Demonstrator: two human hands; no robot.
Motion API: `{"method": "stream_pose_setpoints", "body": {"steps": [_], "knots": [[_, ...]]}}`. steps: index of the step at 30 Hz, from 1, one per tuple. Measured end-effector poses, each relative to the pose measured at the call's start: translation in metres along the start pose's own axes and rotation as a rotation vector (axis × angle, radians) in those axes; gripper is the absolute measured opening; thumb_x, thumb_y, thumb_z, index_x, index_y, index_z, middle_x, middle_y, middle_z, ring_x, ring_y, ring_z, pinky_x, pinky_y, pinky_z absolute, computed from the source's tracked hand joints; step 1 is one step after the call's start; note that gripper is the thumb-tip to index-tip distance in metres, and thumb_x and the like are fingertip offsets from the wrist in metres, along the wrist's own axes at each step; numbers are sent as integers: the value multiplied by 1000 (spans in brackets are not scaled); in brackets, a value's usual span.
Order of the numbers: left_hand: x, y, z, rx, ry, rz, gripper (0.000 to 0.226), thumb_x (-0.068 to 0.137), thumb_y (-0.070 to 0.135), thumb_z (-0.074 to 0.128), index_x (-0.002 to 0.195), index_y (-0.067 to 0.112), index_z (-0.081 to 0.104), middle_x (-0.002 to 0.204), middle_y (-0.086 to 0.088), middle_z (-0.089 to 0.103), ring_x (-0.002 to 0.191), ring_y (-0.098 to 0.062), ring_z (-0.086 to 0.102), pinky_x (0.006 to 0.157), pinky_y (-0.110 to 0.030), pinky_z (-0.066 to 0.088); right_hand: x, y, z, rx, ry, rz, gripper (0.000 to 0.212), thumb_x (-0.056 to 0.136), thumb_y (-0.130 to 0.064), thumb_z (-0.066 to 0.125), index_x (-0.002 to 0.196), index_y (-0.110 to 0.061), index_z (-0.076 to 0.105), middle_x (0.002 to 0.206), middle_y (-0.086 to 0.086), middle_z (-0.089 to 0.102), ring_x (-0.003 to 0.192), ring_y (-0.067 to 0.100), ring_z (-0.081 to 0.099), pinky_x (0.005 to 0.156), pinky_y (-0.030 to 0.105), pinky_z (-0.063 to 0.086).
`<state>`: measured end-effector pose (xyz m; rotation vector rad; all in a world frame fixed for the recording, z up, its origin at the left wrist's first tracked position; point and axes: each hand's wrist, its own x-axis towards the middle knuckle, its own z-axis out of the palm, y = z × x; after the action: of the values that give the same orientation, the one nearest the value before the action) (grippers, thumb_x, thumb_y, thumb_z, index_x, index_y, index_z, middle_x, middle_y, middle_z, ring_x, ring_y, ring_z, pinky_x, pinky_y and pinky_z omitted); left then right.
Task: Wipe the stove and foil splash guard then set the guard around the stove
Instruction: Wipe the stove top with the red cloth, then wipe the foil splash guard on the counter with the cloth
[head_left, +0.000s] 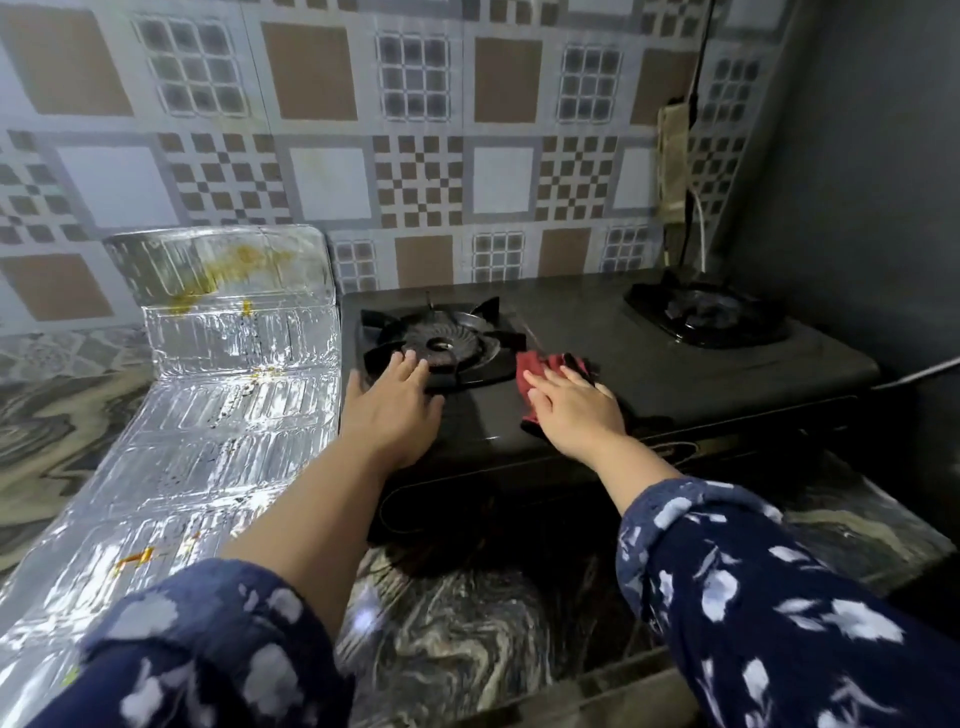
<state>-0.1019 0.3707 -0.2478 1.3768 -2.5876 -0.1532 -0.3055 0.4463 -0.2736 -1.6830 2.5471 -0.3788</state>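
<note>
A black two-burner gas stove (597, 322) stands on the marbled counter against the tiled wall. My left hand (392, 408) rests flat on its front left corner, fingertips touching the left burner grate (441, 338). My right hand (576, 408) presses a dark red cloth (535, 370) flat onto the stove top between the two burners. The foil splash guard (208, 415) lies unfolded on the counter left of the stove. Its far panel leans up against the wall and carries yellow-orange food stains (234, 265).
The right burner (706, 314) sits near a dark side wall. A power strip (675, 161) with cables hangs on the tiles above the stove's back right corner. The marbled counter (467, 623) runs along the front edge below my arms.
</note>
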Motion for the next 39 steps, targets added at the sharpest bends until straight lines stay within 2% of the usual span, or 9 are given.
{"method": "stream_pose_setpoints", "body": {"steps": [5, 10, 13, 16, 24, 29, 32, 35, 39], "knots": [[-33, -22, 0, -54, -8, -94, 58, 99, 40, 29, 151, 16, 17, 161, 1, 7, 148, -13, 2, 117, -53, 0, -31, -41, 22, 63, 164, -125, 39, 101, -39, 32, 137, -37, 47, 149, -13, 42, 143, 7, 26, 111, 36, 20], [-71, -49, 2, -61, -13, -222, 53, 100, 38, 28, 148, 15, 23, 160, -1, 12, 148, -15, 8, 117, -55, 4, -39, -101, 36, 110, 118, -356, 38, 101, -38, 35, 137, -37, 47, 149, -13, 41, 143, 6, 26, 106, 28, 15], [-95, -69, 8, -76, -79, -332, 56, 101, 39, 22, 151, 16, 14, 161, 1, 6, 148, -15, 4, 118, -55, 3, -41, -131, 38, 152, 68, -460, 39, 101, -36, 35, 139, -36, 45, 151, -16, 36, 143, 5, 25, 101, 20, 11], [-124, -90, 13, -80, -80, -443, 58, 101, 37, 27, 152, 16, 12, 161, 0, 5, 149, -17, 3, 118, -53, 4, -43, -156, 40, 149, 34, -625, 39, 101, -31, 36, 139, -34, 45, 150, -12, 40, 141, 12, 31, 110, 30, 19], [-222, -146, 27, -132, -119, -776, 64, 97, 26, 41, 152, 18, 10, 161, 3, 4, 148, -16, 1, 117, -55, 7, -73, -244, 67, 68, -64, -948, 39, 101, -39, 33, 136, -32, 49, 138, -7, 55, 124, 21, 50, 100, 40, 31], [-274, -185, 37, -159, -132, -959, 71, 95, 34, 43, 152, 16, 4, 161, 2, -4, 148, -15, -3, 117, -56, 6, -102, -294, 108, 28, -163, -1152, 40, 102, -38, 32, 140, -32, 44, 144, -6, 49, 132, 20, 42, 103, 40, 25], [-296, -205, 45, -169, -139, -999, 84, 91, 45, 49, 152, 14, 1, 161, 2, -7, 148, -15, -7, 115, -59, 4, -118, -320, 138, 25, -245, -1274, 39, 101, -37, 36, 136, -29, 50, 143, -3, 51, 131, 23, 43, 103, 42, 24], [-305, -227, 51, -175, -150, -1001, 79, 92, 34, 46, 152, 14, -2, 161, 2, -11, 147, -13, -12, 116, -58, 0, -131, -336, 166, 54, -296, -1369, 53, 94, -47, 24, 128, -29, 60, 140, -4, 55, 128, 24, 49, 101, 47, 32], [-305, -254, 57, -72, -116, -962, 61, 99, 28, 27, 152, 13, 1, 161, 1, -12, 147, -13, -11, 117, -56, -2, -138, -337, 203, -140, -418, -1410, 53, 95, -52, 14, 145, -43, 29, 159, -11, 18, 148, 18, 13, 115, 44, 7]]}}
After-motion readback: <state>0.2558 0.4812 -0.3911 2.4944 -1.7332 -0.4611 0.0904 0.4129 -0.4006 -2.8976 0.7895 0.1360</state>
